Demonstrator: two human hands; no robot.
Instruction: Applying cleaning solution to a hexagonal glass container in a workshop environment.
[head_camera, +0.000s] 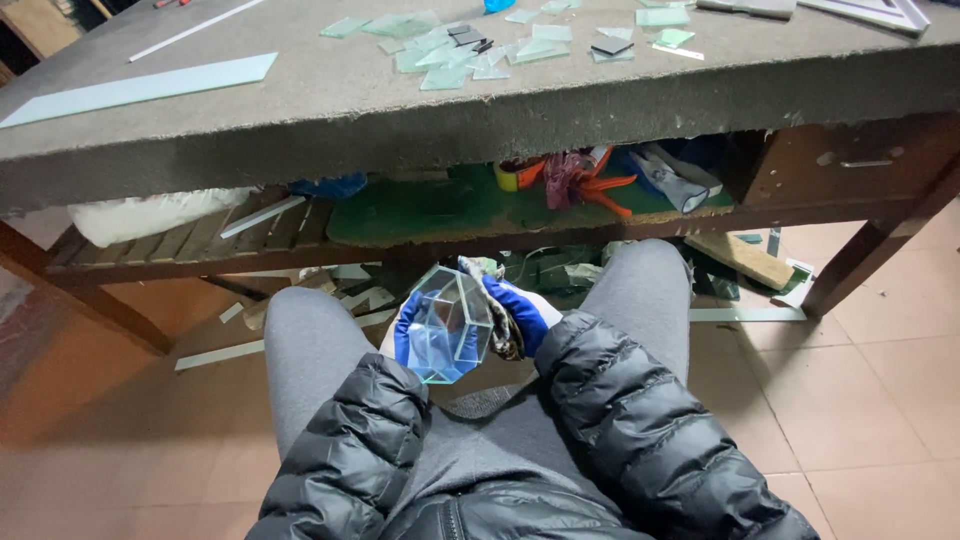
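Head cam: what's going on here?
A seated person in a black puffer jacket holds a small faceted glass box over their lap, in front of a workbench. The gloved left hand cups it from the left; the gloved right hand presses a rag against its right side. Glass offcuts lie scattered on the bench.

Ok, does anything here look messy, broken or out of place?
Yes. Loose glass offcuts lie scattered in a heap on the workbench, and more strips and shards litter the floor beneath it. The glass box in both gloved hands looks intact.
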